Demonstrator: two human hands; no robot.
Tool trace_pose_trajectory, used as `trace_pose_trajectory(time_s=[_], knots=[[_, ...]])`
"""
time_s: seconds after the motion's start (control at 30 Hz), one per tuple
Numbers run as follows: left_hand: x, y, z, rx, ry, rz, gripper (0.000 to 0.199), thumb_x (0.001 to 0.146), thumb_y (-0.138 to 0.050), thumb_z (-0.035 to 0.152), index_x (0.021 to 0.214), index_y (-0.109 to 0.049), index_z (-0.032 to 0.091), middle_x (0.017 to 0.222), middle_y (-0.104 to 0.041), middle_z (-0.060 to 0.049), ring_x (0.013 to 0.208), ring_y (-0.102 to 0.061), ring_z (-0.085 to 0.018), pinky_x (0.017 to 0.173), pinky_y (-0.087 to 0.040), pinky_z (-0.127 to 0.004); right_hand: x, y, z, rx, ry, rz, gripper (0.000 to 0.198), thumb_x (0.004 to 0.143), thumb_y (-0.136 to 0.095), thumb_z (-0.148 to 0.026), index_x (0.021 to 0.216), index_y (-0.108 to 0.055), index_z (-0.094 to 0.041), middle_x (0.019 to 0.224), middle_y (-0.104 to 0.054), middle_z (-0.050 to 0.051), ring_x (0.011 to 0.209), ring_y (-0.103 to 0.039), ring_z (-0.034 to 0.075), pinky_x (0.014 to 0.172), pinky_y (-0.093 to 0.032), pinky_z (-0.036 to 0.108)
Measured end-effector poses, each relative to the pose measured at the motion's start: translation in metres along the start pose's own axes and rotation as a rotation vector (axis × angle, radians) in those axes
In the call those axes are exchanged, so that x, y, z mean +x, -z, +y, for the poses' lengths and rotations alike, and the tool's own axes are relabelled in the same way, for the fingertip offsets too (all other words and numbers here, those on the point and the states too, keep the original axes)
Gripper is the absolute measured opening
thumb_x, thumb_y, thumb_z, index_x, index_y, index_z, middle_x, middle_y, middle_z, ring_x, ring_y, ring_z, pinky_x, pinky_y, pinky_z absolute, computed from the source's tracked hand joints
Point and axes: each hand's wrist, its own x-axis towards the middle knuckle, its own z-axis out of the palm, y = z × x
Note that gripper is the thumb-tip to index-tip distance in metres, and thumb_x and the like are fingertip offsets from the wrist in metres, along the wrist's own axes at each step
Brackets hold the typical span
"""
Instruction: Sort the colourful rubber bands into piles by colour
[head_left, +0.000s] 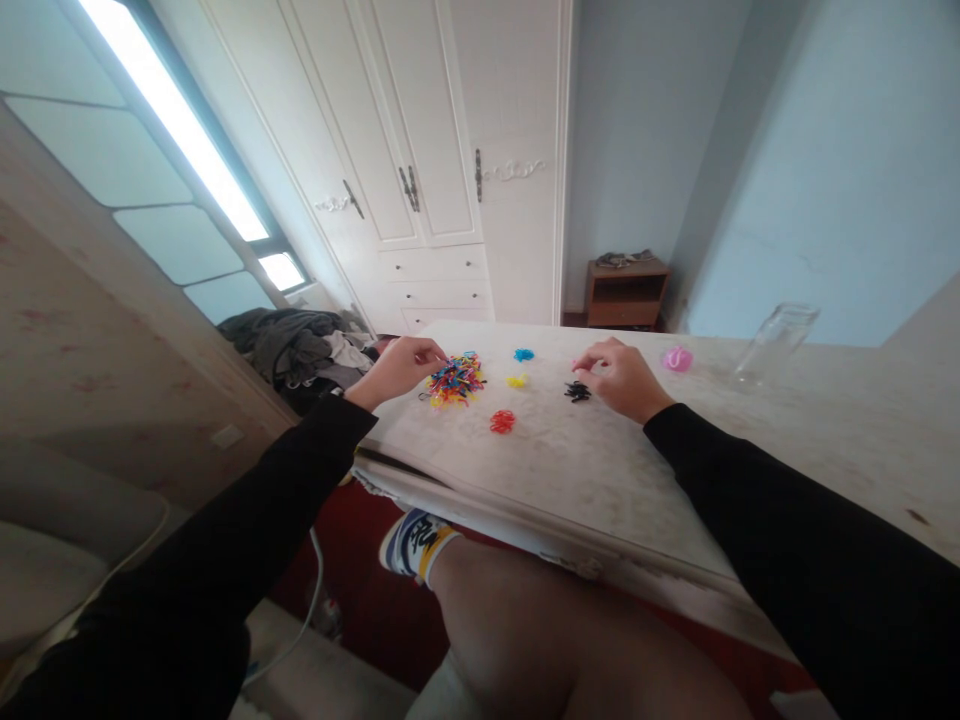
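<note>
My left hand [405, 368] is at the left edge of a mixed heap of colourful small rubber bands [459, 378], thumb and fingers pinched together. Whatever lies between those fingertips is too small to make out. Over a little pile of black rubber bands [577, 392], my right hand [616, 375] is closed in a pinch, with a bit of pink, seemingly a rubber band [576, 365], at its fingertips. Between the hands lie separate piles of blue bands [523, 355], yellow bands [517, 381] and red bands [502, 422]. A pink pile [677, 358] sits right of my right hand.
A clear glass jar [776, 343] stands at the right on the pale table [570, 480]. My bare leg [510, 610] is below the table's front edge. Dark clothes [277, 345] are heaped at the left. Behind are a white wardrobe [517, 90] and a small brown cabinet [626, 295].
</note>
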Motion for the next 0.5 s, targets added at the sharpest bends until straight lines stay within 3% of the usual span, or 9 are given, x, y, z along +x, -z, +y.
trace_pose_trajectory(time_s=[0.5], knots=[[0.013, -0.018, -0.001, 0.17, -0.067, -0.062, 0.02, 0.083, -0.068, 0.035, 0.081, -0.081, 0.021, 0.081, -0.076, -0.006, 0.074, -0.066, -0.019, 0.073, -0.049, -0.032, 0.0, -0.003, 0.005, 0.014, -0.015, -0.02, 0.01, 0.077, -0.066, -0.018, 0.071, -0.073, -0.022, 0.083, -0.078, 0.006, 0.09, -0.065, 0.026, 0.081, -0.051, 0.039]])
